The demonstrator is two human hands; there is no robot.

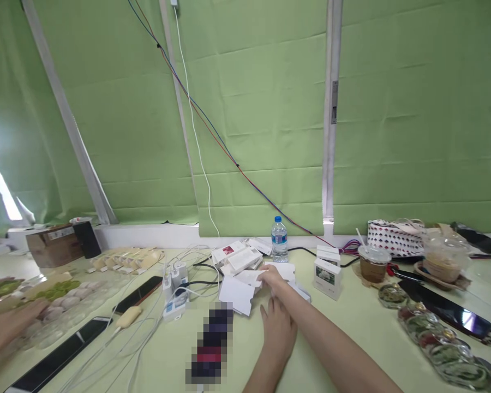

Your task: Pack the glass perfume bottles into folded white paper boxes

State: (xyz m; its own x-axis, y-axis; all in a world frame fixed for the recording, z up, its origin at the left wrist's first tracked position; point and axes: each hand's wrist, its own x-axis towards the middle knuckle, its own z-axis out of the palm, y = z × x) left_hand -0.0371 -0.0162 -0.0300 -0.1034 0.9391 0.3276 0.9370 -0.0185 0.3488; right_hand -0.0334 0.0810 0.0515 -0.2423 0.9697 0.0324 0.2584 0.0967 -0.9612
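Observation:
My right hand (273, 279) reaches over the pile and has its fingers closed on the edge of a white paper box (250, 278), which looks flattened. Below it, my left hand (279, 326) lies on the table with fingers stretched out, partly under my right wrist, holding nothing I can see. A flat white card (236, 295) rests just left of the hands. Behind them are several small white boxes (244, 260) in a loose heap. Two white boxes with a picture on the front (327, 279) stand upright to the right.
A water bottle (279, 240) stands behind the pile. Left are a power strip (175, 308) with white cables, phones (61, 355), and another person's hand (16, 325) over a tray of small pieces. Right are an iced drink (372, 265), a black phone (450, 311) and wrapped green items (433, 338).

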